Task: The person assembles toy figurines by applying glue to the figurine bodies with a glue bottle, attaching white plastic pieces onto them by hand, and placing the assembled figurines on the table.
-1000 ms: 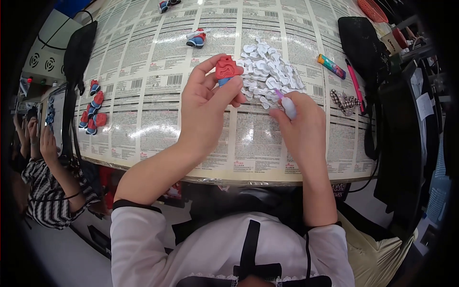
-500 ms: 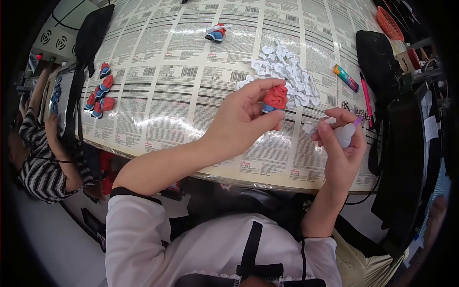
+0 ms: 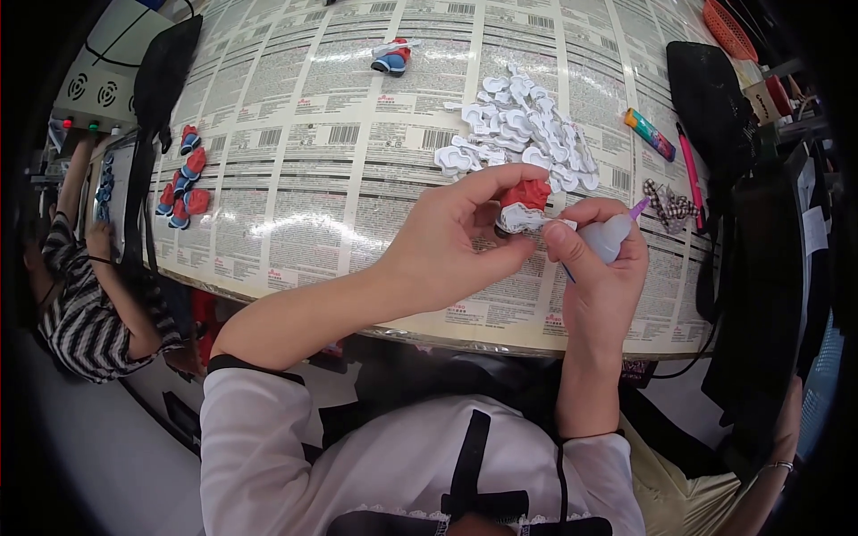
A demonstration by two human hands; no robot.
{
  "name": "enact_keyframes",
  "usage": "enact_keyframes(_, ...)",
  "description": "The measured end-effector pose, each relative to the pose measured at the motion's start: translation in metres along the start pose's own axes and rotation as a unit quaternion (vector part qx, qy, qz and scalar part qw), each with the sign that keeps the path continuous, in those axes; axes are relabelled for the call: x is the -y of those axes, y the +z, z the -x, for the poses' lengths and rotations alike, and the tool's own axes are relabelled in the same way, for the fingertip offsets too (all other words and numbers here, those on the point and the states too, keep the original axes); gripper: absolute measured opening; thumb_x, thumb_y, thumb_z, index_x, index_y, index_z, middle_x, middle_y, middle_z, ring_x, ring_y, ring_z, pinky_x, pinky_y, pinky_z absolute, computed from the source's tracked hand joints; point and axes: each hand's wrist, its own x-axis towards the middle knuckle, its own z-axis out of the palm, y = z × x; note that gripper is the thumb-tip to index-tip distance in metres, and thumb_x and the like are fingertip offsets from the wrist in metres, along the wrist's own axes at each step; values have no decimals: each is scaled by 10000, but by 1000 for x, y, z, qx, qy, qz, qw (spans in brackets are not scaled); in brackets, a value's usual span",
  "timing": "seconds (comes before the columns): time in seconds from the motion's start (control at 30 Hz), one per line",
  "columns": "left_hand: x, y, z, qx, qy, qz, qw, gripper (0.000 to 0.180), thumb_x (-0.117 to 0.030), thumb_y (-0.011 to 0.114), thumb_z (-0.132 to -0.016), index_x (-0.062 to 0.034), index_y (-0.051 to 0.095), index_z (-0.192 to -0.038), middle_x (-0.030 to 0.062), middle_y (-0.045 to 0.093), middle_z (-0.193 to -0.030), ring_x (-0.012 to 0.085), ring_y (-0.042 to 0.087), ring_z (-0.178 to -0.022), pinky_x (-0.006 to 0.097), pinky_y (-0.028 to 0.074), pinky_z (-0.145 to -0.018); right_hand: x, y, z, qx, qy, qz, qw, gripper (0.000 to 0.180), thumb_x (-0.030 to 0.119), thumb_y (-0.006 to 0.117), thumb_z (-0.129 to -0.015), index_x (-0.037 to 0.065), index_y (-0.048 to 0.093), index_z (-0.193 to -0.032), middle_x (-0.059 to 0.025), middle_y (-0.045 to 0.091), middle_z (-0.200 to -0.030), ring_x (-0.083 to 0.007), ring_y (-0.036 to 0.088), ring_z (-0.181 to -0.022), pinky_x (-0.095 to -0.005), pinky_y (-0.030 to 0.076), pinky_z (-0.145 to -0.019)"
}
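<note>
My left hand pinches a small red figure piece with a white cut-out shape against its underside, held just above the table's near half. My right hand grips a small pale glue bottle with a purple tip, and its thumb presses on the white shape. Both hands touch at the piece. A heap of several white cut-out shapes lies just beyond them on the paper-covered table.
A finished red, white and blue figure lies at the far middle. Several red and blue figures sit at the left edge by another person in a striped top. A glue stick, a pink pen and a black bag are at right.
My right hand left the white heap, drew back toward the table's near edge, then closed in on the left hand; thumb and bottle now meet the red piece.
</note>
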Motion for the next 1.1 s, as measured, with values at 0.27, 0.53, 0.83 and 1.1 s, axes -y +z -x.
enact_keyframes(0.27,1,2,2,12,18,8,1000,533,111,591,-748,-9,433,-1242,74,532,-1109,120,501,-1045,253,448,-844,-2,1,0,-9,-2,-12,1000,183,-58,693,-711,15,592,-846,-23,608,-763,-64,543,-668,-183,429,-591)
enact_keyframes(0.53,0,1,4,21,35,62,997,445,70,514,-822,15,404,-1249,92,536,-1100,112,525,-967,241,462,-763,-2,1,2,-23,4,7,1000,175,-56,692,-717,17,586,-836,-15,601,-749,-58,539,-657,-177,426,-575)
enact_keyframes(0.83,-5,-3,6,46,37,-14,998,363,0,470,-891,23,401,-1246,102,541,-1087,108,532,-896,240,459,-741,3,2,1,17,-37,123,992,242,-50,680,-713,-4,608,-939,-32,579,-821,-69,534,-727,-189,426,-626)
enact_keyframes(1.1,-4,-3,9,50,67,-48,995,337,-20,473,-898,24,421,-1228,94,542,-1080,109,531,-902,240,462,-737,-4,-4,2,52,-156,201,966,240,-58,675,-699,-6,607,-924,-47,560,-919,-95,524,-829,-219,412,-736)
